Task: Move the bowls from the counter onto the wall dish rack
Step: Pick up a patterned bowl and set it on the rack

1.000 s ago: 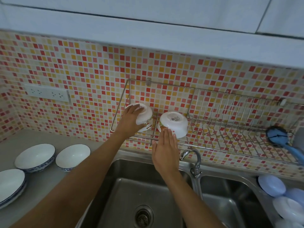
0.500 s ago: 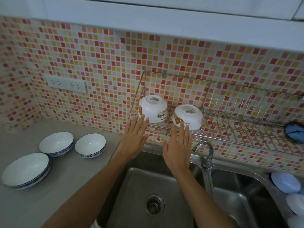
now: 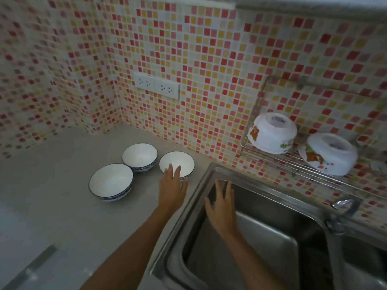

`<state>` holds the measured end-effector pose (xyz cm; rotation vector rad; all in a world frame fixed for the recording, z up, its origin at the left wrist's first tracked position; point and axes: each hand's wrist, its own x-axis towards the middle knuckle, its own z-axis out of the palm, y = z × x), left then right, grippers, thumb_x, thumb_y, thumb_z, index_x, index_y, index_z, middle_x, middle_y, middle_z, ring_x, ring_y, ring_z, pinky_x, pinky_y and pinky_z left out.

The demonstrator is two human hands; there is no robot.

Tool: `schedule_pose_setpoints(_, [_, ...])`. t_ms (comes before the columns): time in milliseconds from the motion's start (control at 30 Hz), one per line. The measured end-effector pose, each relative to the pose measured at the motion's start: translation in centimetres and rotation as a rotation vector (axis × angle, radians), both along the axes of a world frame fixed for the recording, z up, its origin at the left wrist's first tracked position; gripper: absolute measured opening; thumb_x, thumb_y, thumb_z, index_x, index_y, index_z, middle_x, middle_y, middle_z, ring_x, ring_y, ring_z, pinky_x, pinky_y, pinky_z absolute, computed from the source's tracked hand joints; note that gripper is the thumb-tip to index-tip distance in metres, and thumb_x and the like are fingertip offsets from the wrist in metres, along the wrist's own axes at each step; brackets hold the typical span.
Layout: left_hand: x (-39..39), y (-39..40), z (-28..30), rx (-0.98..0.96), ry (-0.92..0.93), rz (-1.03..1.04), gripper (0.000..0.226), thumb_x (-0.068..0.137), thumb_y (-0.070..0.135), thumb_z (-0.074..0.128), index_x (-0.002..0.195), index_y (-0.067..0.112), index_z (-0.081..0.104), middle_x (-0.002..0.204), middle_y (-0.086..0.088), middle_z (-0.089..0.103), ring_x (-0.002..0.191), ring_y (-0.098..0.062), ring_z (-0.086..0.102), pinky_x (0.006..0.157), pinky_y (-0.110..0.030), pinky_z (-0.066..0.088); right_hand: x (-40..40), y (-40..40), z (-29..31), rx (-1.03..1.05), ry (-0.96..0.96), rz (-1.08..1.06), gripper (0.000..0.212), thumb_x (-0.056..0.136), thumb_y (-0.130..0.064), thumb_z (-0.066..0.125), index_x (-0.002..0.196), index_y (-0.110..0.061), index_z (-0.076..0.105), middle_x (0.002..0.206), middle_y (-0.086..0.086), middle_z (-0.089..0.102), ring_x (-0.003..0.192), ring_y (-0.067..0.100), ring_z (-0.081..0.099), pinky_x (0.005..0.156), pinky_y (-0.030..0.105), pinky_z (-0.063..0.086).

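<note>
Left of the sink, three blue-rimmed bowls sit upright on the counter. The left hand, fingers spread, seemingly overlaps the nearest bowl. The right hand hovers spread above the basin. Two inverted bowls rest on the wall dish rack.

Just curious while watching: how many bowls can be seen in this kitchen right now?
5. Three sit upright on the counter: one nearest the sink, one behind it, one in front. Two lie upside down on the wall rack. More may sit out of view.
</note>
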<state>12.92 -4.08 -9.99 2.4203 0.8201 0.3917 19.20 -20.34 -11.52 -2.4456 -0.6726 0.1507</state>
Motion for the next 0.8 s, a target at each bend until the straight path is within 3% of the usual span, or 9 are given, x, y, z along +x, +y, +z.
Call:
schedule_pose_setpoints(67, [-0.4,2.6,-0.4,-0.086,0.002,0.074,0.054,0.097,0.038,0.042,0.143,0.01,0.035,0.155,-0.018,0.025,0.141,-0.035,0.027,0.114,-0.045,0.027,0.2,2.4,-0.4,0.014,0.075,0.006,0.072,0.094,-0.043,0.052,0.153,-0.028,0.015,0.161,0.011,0.006,0.147,0.032,0.012,0.114,0.046,0.026])
schedule_pose_setpoints(200, [-0.4,7.8,-1.9,-0.193,0.015,0.075,0.048,0.095,0.036,0.045,0.128,0.002,0.05,0.136,-0.022,0.05,0.128,-0.038,0.042,0.107,-0.047,0.036,1.3,7.5,-0.5,0.053,0.235,-0.032,0.067,0.091,-0.044,0.057,0.147,-0.021,0.029,0.147,0.008,0.045,0.131,0.029,0.046,0.104,0.043,0.042])
schedule_pose_setpoints(267, [0.0,9.8,-2.5,-0.246,0.029,0.054,0.043,0.094,0.032,0.047,0.123,0.002,0.054,0.128,-0.02,0.057,0.119,-0.037,0.05,0.102,-0.043,0.039,2.1,10.1,-0.5,0.073,0.317,-0.073,0.066,0.091,-0.048,0.056,0.145,-0.019,0.032,0.147,0.007,0.045,0.13,0.03,0.047,0.104,0.041,0.041])
schedule_pose_setpoints(367, [0.8,11.3,-2.9,-0.377,0.016,0.017,0.039,0.097,0.026,0.047,0.129,0.005,0.051,0.134,-0.016,0.055,0.122,-0.032,0.05,0.102,-0.036,0.038,3.5,13.7,-1.2,0.095,0.424,-0.175,0.077,0.088,-0.056,0.055,0.148,-0.018,0.026,0.149,0.009,0.041,0.132,0.032,0.044,0.105,0.042,0.038])
schedule_pose_setpoints(533, [2.6,12.7,-3.7,-0.584,0.048,0.046,0.047,0.1,0.029,0.041,0.138,0.002,0.04,0.135,-0.017,0.054,0.122,-0.037,0.051,0.103,-0.04,0.039,5.0,17.5,-2.2,0.08,0.531,-0.335,0.078,0.088,-0.047,0.06,0.147,-0.011,0.023,0.145,0.014,0.043,0.126,0.038,0.047,0.101,0.044,0.044])
schedule_pose_setpoints(667, [3.6,13.4,-5.1,-0.758,0.024,0.043,0.052,0.087,0.032,0.056,0.13,0.005,0.051,0.128,-0.019,0.06,0.116,-0.037,0.056,0.098,-0.049,0.048,5.5,18.3,-3.6,0.082,0.641,-0.38,0.062,0.088,-0.03,0.057,0.14,-0.008,0.031,0.135,0.017,0.052,0.106,0.038,0.061,0.088,0.045,0.055])
schedule_pose_setpoints(800, [4.0,13.3,-5.6,-0.819,0.034,0.051,0.07,0.063,0.03,0.049,0.128,0.004,0.053,0.123,-0.021,0.061,0.111,-0.038,0.058,0.092,-0.048,0.053,6.1,17.5,-5.0,0.2,0.695,-0.382,0.059,0.081,-0.023,0.053,0.137,-0.01,0.036,0.126,0.018,0.057,0.085,0.036,0.069,0.061,0.039,0.061])
